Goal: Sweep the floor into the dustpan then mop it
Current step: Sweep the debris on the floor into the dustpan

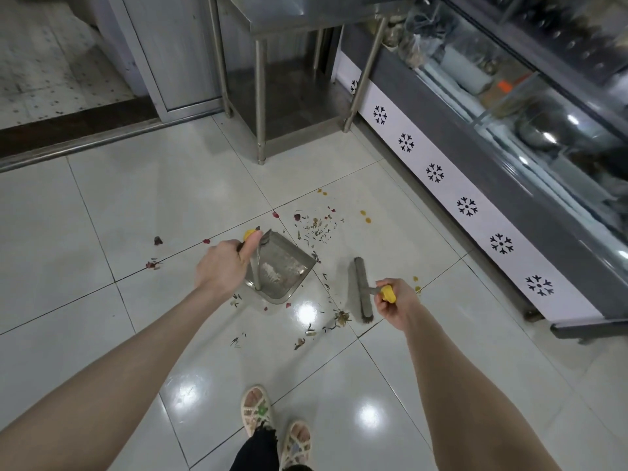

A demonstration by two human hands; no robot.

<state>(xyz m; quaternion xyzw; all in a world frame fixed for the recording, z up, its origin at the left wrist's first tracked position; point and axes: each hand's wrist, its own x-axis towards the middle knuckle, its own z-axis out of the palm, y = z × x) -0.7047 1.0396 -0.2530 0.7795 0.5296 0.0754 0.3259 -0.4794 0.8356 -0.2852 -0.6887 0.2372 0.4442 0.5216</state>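
Note:
A metal dustpan (283,266) stands on the pale tiled floor (136,215) with a little light debris inside it. My left hand (222,265) grips its yellow-tipped handle at the pan's left. My right hand (396,305) grips the yellow end of a broom handle. The grey broom head (363,288) rests on the floor to the right of the pan, apart from it. Debris (317,227) of seeds, husks and red bits lies beyond the pan, and more is scattered between pan and broom. Small orange spots (366,215) mark the tiles.
A steel table (261,96) on legs stands ahead. A glass-fronted display fridge (492,171) with snowflake marks runs along the right. A door threshold (78,144) crosses the upper left. My sandalled feet (275,426) stand near the bottom edge.

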